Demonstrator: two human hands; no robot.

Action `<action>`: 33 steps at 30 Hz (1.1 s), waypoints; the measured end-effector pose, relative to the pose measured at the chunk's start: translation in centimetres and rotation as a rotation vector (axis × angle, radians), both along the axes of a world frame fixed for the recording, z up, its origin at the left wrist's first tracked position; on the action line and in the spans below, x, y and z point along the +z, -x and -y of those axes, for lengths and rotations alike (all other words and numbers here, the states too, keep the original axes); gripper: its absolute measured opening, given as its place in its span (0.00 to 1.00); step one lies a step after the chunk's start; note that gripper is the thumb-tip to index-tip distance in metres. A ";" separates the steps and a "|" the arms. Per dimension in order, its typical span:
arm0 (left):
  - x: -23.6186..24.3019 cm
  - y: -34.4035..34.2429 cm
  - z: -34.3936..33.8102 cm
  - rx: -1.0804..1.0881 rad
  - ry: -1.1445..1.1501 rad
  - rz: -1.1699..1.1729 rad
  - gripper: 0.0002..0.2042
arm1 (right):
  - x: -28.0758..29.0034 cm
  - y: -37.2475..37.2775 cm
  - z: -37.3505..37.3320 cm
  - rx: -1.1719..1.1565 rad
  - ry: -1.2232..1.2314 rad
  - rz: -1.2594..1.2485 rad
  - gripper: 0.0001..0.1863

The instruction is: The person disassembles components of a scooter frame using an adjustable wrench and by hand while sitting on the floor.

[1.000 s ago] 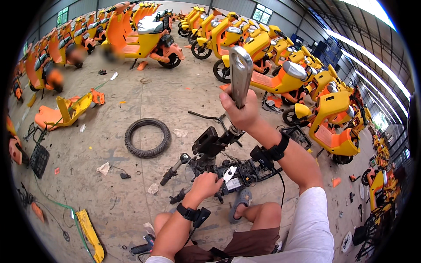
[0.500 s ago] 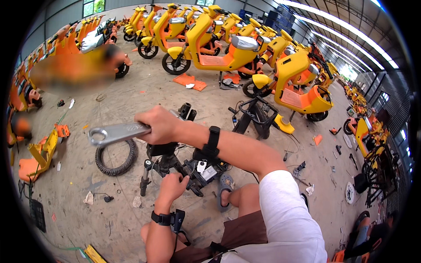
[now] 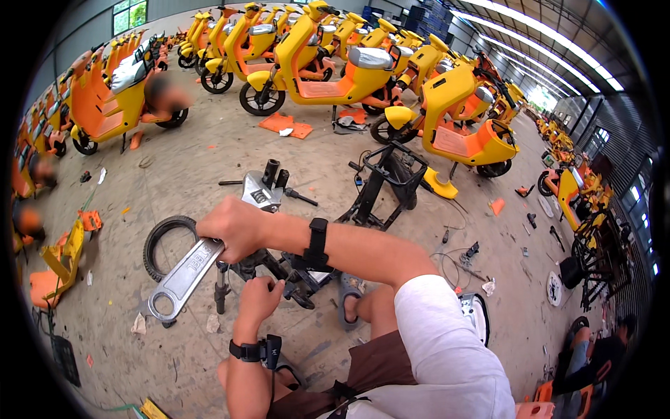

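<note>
A large silver adjustable wrench (image 3: 187,271) is gripped in my right hand (image 3: 230,227), with my arm stretched across to the left. Its holed handle end slants down toward me. The jaw end shows beyond my fist, beside black upright tubes (image 3: 271,172) of a scooter part; I cannot tell if the jaws grip them. Lower down, my left hand (image 3: 260,297) is closed next to the dark stripped scooter assembly (image 3: 296,290), and what its fingers hold is hidden. A shock absorber (image 3: 221,290) stands just left of that hand.
A loose tyre (image 3: 155,248) lies left of the wrench. Ahead is a bare black frame (image 3: 380,181) with a wheel. Yellow scooters (image 3: 349,84) stand in rows beyond. Yellow and orange panels (image 3: 59,269) lie at left; cables (image 3: 460,262) at right. A person (image 3: 597,359) sits at lower right.
The wrench handle has swung downward toward me, and its jaw end has come into view past my right fist. My left hand stays closed near the same spot. The view has shifted slightly.
</note>
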State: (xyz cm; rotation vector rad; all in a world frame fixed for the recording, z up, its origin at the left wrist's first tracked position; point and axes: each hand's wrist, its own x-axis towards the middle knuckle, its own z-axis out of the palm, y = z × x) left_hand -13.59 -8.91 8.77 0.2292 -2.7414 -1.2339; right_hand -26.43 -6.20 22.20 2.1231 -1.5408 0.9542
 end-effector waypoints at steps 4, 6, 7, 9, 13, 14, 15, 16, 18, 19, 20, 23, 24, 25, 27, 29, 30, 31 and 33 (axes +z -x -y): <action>0.3 0.0 0.0 0.001 0.020 0.016 0.18 | -0.6 -0.4 -0.8 -0.010 0.013 -0.045 0.16; 0.2 0.1 -0.1 0.015 0.028 0.004 0.17 | -1.0 -0.3 -0.8 -0.002 -0.010 -0.024 0.13; 0.1 0.1 -0.1 0.021 0.031 -0.002 0.17 | -1.1 -0.3 -0.9 0.000 -0.023 -0.014 0.13; 0.2 0.0 -0.1 0.006 0.022 -0.001 0.18 | -1.5 -0.3 -1.4 -0.001 -0.037 -0.036 0.13; 0.0 0.0 0.0 -0.001 0.018 -0.007 0.18 | -2.2 -0.6 -1.8 0.016 -0.045 -0.067 0.14; 0.0 0.0 0.0 -0.003 0.011 -0.008 0.18 | -2.2 -0.6 -2.0 0.024 -0.042 -0.073 0.16; 0.2 0.0 0.1 -0.006 0.003 -0.010 0.18 | -2.3 -0.6 -2.0 0.025 -0.035 -0.072 0.16; 0.5 -0.1 -0.1 -0.012 -0.002 -0.014 0.18 | -2.3 -0.6 -2.1 0.023 -0.026 -0.074 0.16; 0.7 -0.2 -0.3 -0.012 -0.002 -0.008 0.18 | -2.2 -0.7 -2.3 0.024 -0.013 -0.076 0.16; 0.7 -0.2 -0.2 -0.009 -0.005 -0.004 0.18 | -2.3 -0.7 -2.3 0.029 -0.012 -0.075 0.16; 0.7 -0.2 -0.2 -0.007 -0.011 -0.002 0.18 | -2.3 -0.7 -2.3 0.033 -0.011 -0.074 0.16; 0.3 -0.2 0.1 0.005 0.009 -0.045 0.18 | -2.9 -0.7 -2.5 0.075 -0.007 -0.118 0.16; -0.4 -0.2 0.2 0.010 0.040 -0.092 0.18 | -3.3 -0.7 -2.6 0.087 -0.010 -0.133 0.16; -0.2 -0.1 0.0 0.012 0.068 -0.137 0.18 | -3.7 -0.6 -2.9 0.096 -0.016 -0.146 0.15; 0.5 -0.3 -0.3 0.006 0.262 -0.228 0.16 | -4.4 -0.4 -3.3 0.100 -0.011 -0.161 0.15; -0.5 -0.1 0.2 -0.002 0.298 -0.278 0.15 | -4.2 -0.6 -3.4 0.095 0.015 -0.162 0.15; -0.9 -0.1 0.4 -0.003 0.257 -0.268 0.15 | -4.1 -0.7 -3.4 0.096 0.020 -0.159 0.15; -0.9 0.0 0.4 -0.006 0.214 -0.258 0.14 | -3.9 -0.7 -3.4 0.095 0.024 -0.157 0.14; -1.1 0.2 0.4 0.011 0.183 -0.270 0.13 | -3.7 -0.6 -3.6 0.089 0.022 -0.151 0.14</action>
